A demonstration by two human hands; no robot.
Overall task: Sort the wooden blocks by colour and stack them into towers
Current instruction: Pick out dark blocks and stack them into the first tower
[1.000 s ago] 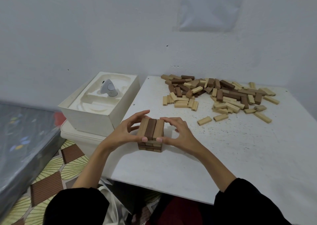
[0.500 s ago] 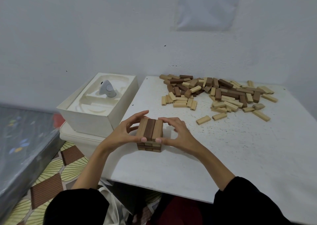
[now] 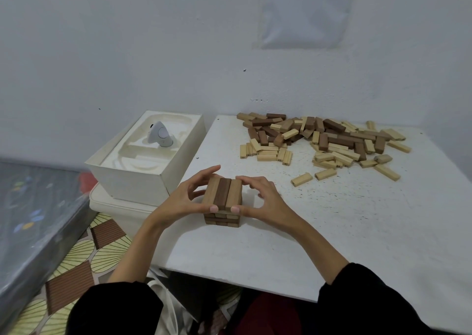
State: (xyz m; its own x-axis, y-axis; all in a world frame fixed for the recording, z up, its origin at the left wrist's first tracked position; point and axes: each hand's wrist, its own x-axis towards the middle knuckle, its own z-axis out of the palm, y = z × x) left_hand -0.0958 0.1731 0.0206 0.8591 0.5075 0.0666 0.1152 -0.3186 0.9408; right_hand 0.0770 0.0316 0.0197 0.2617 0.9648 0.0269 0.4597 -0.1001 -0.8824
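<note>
**A:** Both grips were closed on it. The left hand [image 3: 178,202] and the right hand [image 3: 265,202] each clasped the top course of the little tower [image 3: 222,207], thumbs pressed on the near ends and fingers curled round the far corners.

**B:** We read that as squaring up, not lifting. Three blocks lay side by side up there, pale, dark, pale, and a squeeze from both ends would pull them flush.

**A:** Mixed colours in one tower, mind you. We'd call the sorting barely begun.

**B:** Agreed. The tower sat near the front left of the counter [image 3: 332,220], close to the body, where both wrists could steady it. The courses below appeared to run crosswise, which we judged was for stability.

**A:** Further out, two loose pale blocks [image 3: 301,179] lay on the counter between the tower and the pile [image 3: 319,138].

**B:** That pile, pale and dark jumbled together, sprawled along the far side by the wall, well apart from the tower.

**A:** And just left of the counter, a white box [image 3: 143,166] held a grey gadget [image 3: 159,134] in its tray.
</note>
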